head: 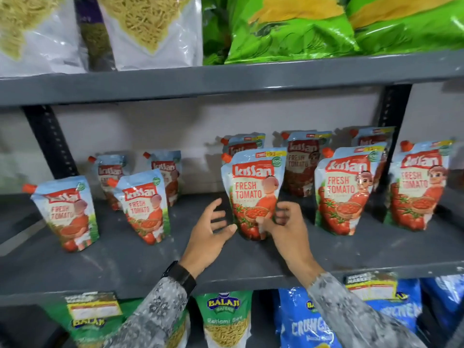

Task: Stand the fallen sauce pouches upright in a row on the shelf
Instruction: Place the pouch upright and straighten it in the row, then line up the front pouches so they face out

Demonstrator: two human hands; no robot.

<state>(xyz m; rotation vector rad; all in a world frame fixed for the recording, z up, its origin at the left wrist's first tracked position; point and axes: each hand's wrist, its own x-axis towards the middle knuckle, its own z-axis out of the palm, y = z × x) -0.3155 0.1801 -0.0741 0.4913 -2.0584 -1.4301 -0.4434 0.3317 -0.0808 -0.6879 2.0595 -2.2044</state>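
Several red-and-blue tomato sauce pouches stand upright on the grey middle shelf (150, 267). The front row holds four: a far-left pouch (67, 214), a second pouch (144, 207), a centre pouch (253, 187) and a right pouch (344, 192), with another pouch (416, 189) at the far right. More stand behind them. My left hand (208, 234) is open, fingers spread, its thumb tip by the centre pouch's lower left edge. My right hand (288, 229) curls on that pouch's lower right corner, thumb across its front.
The shelf above carries noodle bags (140, 26) and green snack bags (301, 28). Below hang price tags (93, 307) over green and blue snack bags (306, 322). Black slotted posts (50, 141) stand at both shelf ends. Bare shelf shows between the second and centre pouches.
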